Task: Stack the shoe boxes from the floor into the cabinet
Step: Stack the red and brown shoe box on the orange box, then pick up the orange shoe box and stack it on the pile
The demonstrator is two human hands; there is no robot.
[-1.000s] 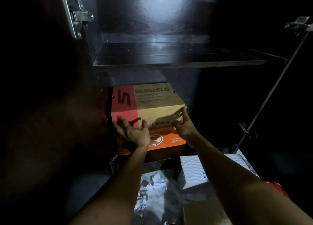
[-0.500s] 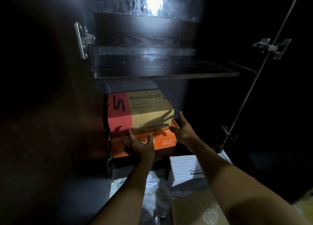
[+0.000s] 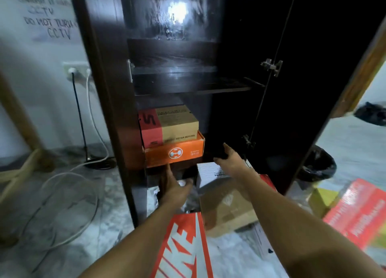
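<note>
A tan and red shoe box (image 3: 169, 124) lies on an orange shoe box (image 3: 174, 153) on the low shelf of the dark cabinet (image 3: 108, 89). My left hand (image 3: 174, 186) hovers below the orange box with relaxed fingers, holding nothing. My right hand (image 3: 230, 159) is open to the right of the stack, apart from it. On the floor lie a white box (image 3: 208, 172), a brown box (image 3: 225, 206) and an orange and white box (image 3: 181, 246).
The cabinet's middle shelf (image 3: 192, 85) is bare. Its right door (image 3: 313, 79) stands open. Red and yellow boxes (image 3: 357, 213) lie at the right, beside a black bin (image 3: 317, 165). Cables (image 3: 62, 183) trail over the floor at the left.
Both hands have come off the stacked boxes and drawn back and down. The view has pulled away from the cabinet, showing the floor boxes and the room.
</note>
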